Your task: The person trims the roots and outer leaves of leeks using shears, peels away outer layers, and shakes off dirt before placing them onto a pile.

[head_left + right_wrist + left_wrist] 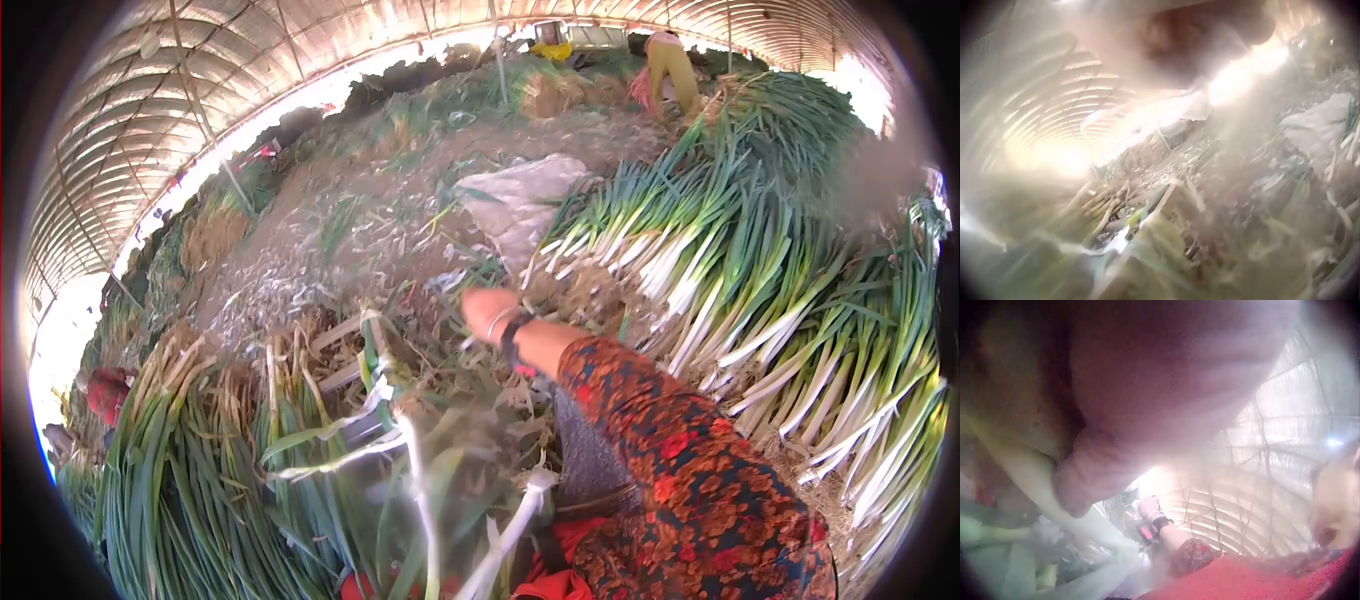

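Note:
My left hand (1147, 381) fills the upper left wrist view, its thumb pressed against a pale-green leek (1029, 478). The head view does not show this hand. There, a leek with a white shaft (418, 490) and a second one with a root end (530, 495) rise from the bottom edge over my lap. My right hand (488, 312) is stretched forward over the litter, away from both leeks, with its fingers curled. In the right wrist view a pale strip of leaf (1194, 107) hangs right under those fingers (1210, 37).
Untrimmed leeks (190, 470) are heaped at my left. Cleaned leeks with white shafts (690, 270) lie in a long row at my right. A white sheet (525, 200) lies on the littered ground ahead. Far back, a person (670, 75) bends over under the arched roof.

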`<state>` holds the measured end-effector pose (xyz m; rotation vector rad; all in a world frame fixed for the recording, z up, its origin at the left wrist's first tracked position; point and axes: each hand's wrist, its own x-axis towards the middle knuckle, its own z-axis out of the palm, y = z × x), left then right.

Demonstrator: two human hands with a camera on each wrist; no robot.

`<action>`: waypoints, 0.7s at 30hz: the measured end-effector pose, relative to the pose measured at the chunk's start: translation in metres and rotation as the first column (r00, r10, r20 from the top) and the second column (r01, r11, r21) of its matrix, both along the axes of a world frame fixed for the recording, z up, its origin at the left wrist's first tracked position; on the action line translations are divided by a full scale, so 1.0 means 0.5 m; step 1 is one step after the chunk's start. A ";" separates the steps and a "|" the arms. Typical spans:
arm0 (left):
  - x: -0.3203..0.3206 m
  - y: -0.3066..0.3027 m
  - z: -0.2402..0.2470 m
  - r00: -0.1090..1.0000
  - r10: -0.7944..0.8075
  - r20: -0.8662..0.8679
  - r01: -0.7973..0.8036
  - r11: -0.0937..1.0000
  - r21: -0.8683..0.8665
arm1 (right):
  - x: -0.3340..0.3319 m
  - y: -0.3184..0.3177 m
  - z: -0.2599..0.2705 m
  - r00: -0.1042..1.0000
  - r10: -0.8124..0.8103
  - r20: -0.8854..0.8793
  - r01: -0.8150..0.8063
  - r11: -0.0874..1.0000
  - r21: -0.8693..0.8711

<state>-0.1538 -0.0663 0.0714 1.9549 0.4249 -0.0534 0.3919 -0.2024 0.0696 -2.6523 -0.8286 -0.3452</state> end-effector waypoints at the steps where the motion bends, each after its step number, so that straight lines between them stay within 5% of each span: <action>1: 0.032 -0.011 0.030 0.999 -0.027 -0.027 0.028 1.000 0.006 | 0.014 -0.016 0.025 0.998 -0.061 -0.019 0.061 0.998 -0.004; 4: 0.093 -0.044 0.107 0.988 -0.009 -0.151 0.011 1.000 0.015 | 0.028 -0.017 0.081 0.995 0.004 -0.099 -0.040 0.932 -0.360; 6: 0.128 -0.052 0.115 0.956 -0.004 -0.294 0.067 0.976 0.206 | -0.011 0.010 0.121 0.999 0.030 -0.040 -0.043 0.930 -0.365; 8: 0.126 -0.041 0.058 0.996 -0.061 -0.069 0.078 0.954 0.289 | -0.039 0.044 0.113 0.975 0.221 -0.015 -0.218 0.946 -0.239; 10: 0.140 -0.050 0.066 0.993 -0.085 -0.082 0.105 0.956 0.275 | -0.105 0.079 0.124 0.881 0.378 -0.284 -0.443 0.870 -0.215; 12: 0.145 -0.052 0.053 0.993 -0.107 -0.048 0.116 0.951 0.287 | -0.157 0.109 0.078 0.786 0.517 -0.340 -0.599 0.773 -0.209; 17: 0.132 -0.058 0.043 0.988 -0.137 -0.072 0.155 0.912 0.379 | -0.265 0.145 0.032 0.756 0.491 -0.432 -0.654 0.560 -0.508; 20: 0.113 -0.049 0.050 0.995 -0.078 -0.060 0.094 0.935 0.343 | -0.236 0.168 -0.044 0.743 0.576 -0.340 -0.644 0.477 -0.598; 21: 0.097 -0.042 0.045 0.997 -0.022 -0.069 0.040 0.961 0.273 | -0.216 0.163 -0.061 0.766 0.618 -0.175 -0.584 0.557 -0.591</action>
